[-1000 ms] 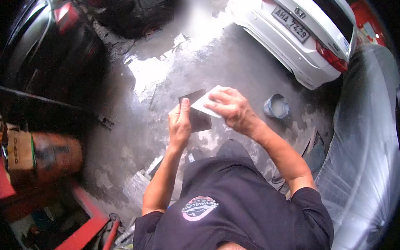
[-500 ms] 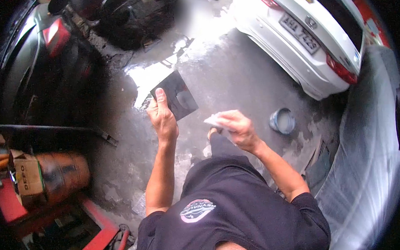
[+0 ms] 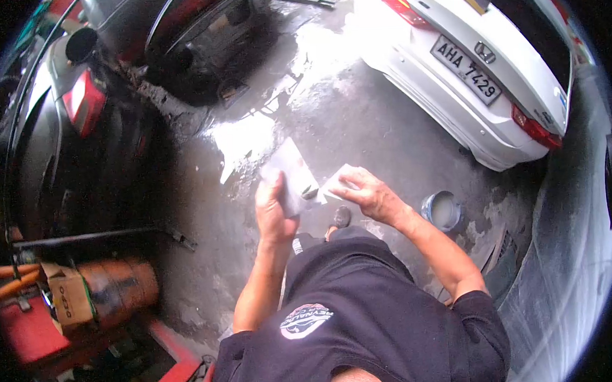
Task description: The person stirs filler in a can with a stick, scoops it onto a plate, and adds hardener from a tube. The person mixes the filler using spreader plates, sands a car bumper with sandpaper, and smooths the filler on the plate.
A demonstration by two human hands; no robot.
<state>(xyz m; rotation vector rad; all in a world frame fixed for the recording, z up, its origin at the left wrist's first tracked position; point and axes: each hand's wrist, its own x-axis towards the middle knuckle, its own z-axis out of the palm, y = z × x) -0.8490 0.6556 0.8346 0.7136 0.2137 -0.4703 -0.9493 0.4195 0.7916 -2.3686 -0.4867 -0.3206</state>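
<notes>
My left hand point(image 3: 276, 211) grips a thin rectangular sheet point(image 3: 291, 170) by its near left edge, with the thumb on top. The sheet's face looks bright and pale, with a small dark mark near its lower right corner. My right hand point(image 3: 373, 196) is closed on a small white folded piece point(image 3: 340, 180), which may be paper or cloth. That piece is close to the sheet's right edge; whether they touch I cannot tell. Both hands are in front of my body, above the floor.
A white car point(image 3: 451, 82) stands at the upper right, a dark car point(image 3: 72, 146) at the left. On the floor is a bucket point(image 3: 441, 211). A box point(image 3: 69, 297) and an orange drum point(image 3: 122, 288) are at lower left, plastic sheeting point(image 3: 549, 296) at right.
My left hand has moved right and lower with the sheet, whose face has turned from dark to bright. My right hand has shifted slightly right, and the white piece is nearer the sheet.
</notes>
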